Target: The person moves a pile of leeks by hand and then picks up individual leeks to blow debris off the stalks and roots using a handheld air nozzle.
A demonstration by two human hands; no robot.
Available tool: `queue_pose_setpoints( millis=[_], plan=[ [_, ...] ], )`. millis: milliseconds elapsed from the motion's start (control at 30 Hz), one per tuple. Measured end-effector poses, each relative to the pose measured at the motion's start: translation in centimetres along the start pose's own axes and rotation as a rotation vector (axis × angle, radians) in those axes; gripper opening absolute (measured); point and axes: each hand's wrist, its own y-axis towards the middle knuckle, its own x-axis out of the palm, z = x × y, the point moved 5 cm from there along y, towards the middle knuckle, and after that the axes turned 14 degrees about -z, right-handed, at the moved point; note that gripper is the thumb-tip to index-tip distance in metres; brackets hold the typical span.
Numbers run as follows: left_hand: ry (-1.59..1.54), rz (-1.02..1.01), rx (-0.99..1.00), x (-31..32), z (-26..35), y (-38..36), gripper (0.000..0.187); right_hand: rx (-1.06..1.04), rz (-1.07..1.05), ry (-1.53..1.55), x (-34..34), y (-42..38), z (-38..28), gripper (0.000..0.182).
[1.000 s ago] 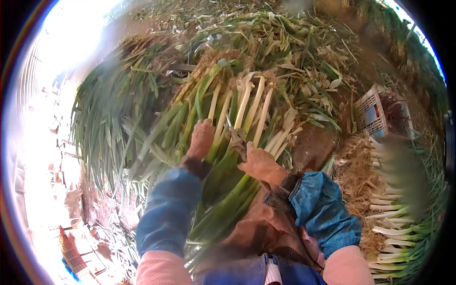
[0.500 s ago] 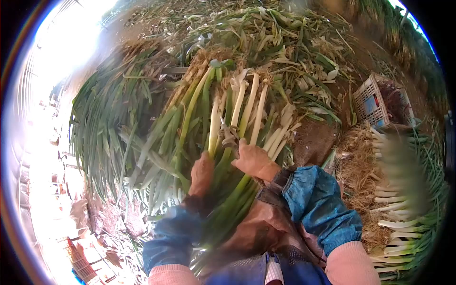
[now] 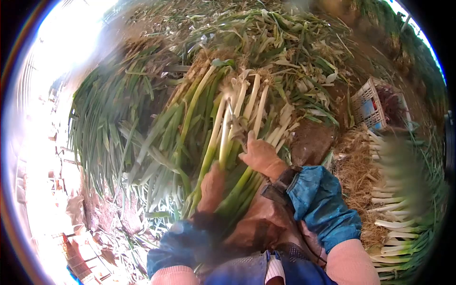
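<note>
Before me, my left hand (image 3: 212, 186) is closed around a leek (image 3: 223, 145), its white shank pointing away from me and its green leaves running back toward my lap. My right hand (image 3: 261, 156) grips a grey nozzle gun (image 3: 238, 129). The gun's thin tip lies over the upper white part of the held leek, close to the blurred root end. Several more leeks (image 3: 249, 102) with pale shanks and brown roots lie side by side just beyond and to the right of the gun.
A heap of long green leaves (image 3: 107, 128) hangs at the left. Trimmed leaves and peelings (image 3: 266, 33) cover the ground behind. At the right stand a white plastic crate (image 3: 368, 104) and a row of cleaned leeks (image 3: 394, 223) beside brown roots (image 3: 356, 166).
My left hand has moved right and nearer to me, with a leek now beneath the nozzle. The gun in my right hand has swung slightly up and right.
</note>
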Motion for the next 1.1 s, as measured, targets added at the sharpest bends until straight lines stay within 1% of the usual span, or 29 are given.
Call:
queue_pose_setpoints(
  millis=[33, 100, 133, 200, 233, 267, 333, 367, 467, 500, 600, 700, 733, 800, 900, 1000, 1100],
  plan=[
    [0.015, -0.014, -0.001, 0.1, 0.3, 1.1, 0.021, -0.02, -0.014, -0.012, -0.5, -0.5, -0.5, 0.051],
    [0.052, 0.013, 0.124, 1.2, 0.5, 4.0, 0.021, -0.046, -0.072, -0.043, -0.9, -1.2, -1.3, 0.048],
    [0.072, 0.026, 0.183, 1.1, 1.1, 4.9, 0.021, -0.008, -0.088, -0.025, -0.4, -0.7, -0.5, 0.048],
    [0.185, -0.016, 0.168, -0.4, 1.8, 7.4, 0.017, 0.061, -0.105, 0.022, 0.4, 1.1, 2.2, 0.048],
    [0.252, -0.03, 0.161, -1.6, 1.9, 8.2, 0.016, 0.054, -0.153, 0.079, -0.7, 0.5, 2.0, 0.05],
    [0.325, 0.147, 0.174, -3.7, 1.5, 8.8, 0.016, 0.056, -0.15, 0.051, -1.2, 0.5, 2.1, 0.052],
    [0.479, 0.509, 0.195, -6.9, -1.4, 10.8, 0.015, 0.02, -0.136, 0.02, -0.8, 0.7, 0.9, 0.056],
    [0.506, 0.557, 0.069, -7.3, -4.0, 12.5, 0.014, 0.001, -0.129, 0.013, -0.4, 0.5, 0.5, 0.057],
    [0.669, 0.458, -0.107, -7.3, -6.4, 15.1, 0.014, -0.051, -0.15, 0.009, 0.5, 0.4, -0.5, 0.06],
    [0.73, 0.482, -0.144, -7.2, -6.0, 15.8, 0.014, -0.064, -0.17, 0.015, 0.8, 0.4, -0.7, 0.061],
    [0.81, 0.559, -0.07, -7.7, -6.0, 15.6, 0.012, -0.029, -0.201, 0.0, 1.0, 0.5, -0.8, 0.061],
    [0.575, 0.511, -0.091, -8.5, -7.0, 15.0, 0.011, -0.034, -0.188, -0.02, 0.8, 0.1, -1.1, 0.064],
    [0.605, 0.467, -0.09, -8.5, -7.1, 15.1, 0.013, -0.04, -0.184, -0.029, 0.8, 0.0, -1.0, 0.065],
    [0.656, 0.364, -0.088, -8.2, -7.3, 15.5, 0.017, -0.134, -0.174, 0.021, 1.0, -0.3, -1.6, 0.063],
    [0.547, 0.155, -0.169, -8.0, -4.8, 13.4, 0.025, -0.196, -0.184, 0.038, 1.3, -1.4, -2.4, 0.061],
    [0.43, 0.063, -0.187, -8.4, -3.9, 12.1, 0.03, -0.211, -0.208, 0.027, 2.8, -2.3, -3.0, 0.06],
    [0.339, 0.025, -0.122, -9.2, -3.9, 12.4, 0.031, -0.217, -0.219, 0.001, 3.6, -2.0, -2.9, 0.061]
  ],
)
